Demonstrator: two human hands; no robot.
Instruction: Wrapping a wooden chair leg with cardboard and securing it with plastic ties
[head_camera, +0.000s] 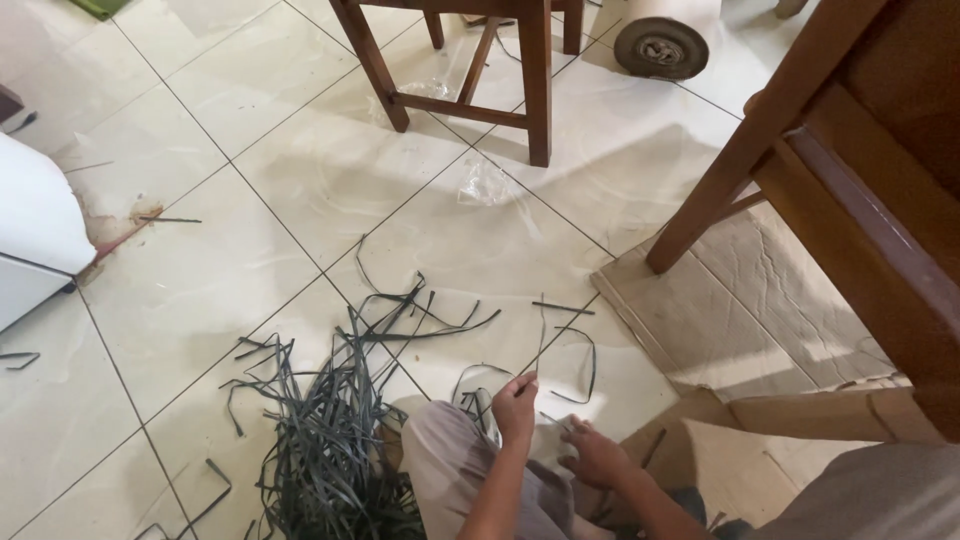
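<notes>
I sit on a tiled floor, my knee (440, 455) in beige trousers low in the view. My left hand (516, 402) is raised a little over the knee, with finger and thumb pinched on a thin dark strip (543, 335) that runs up and away across the tile. My right hand (596, 456) is lower and to the right, fingers curled down by my leg; what it holds is hidden. A big tangled pile of dark grey-green strips (325, 440) lies just left of my knee. Loose strips (430, 320) curl on the tile beyond it.
A wooden chair (535, 90) stands ahead, and a brown paper roll (660, 47) lies behind it. At right, a large wooden furniture leg (745, 150) stands on flattened cardboard (740, 310). A white appliance (35, 215) is at the left edge. Clear plastic wrap (485, 185) lies mid-floor.
</notes>
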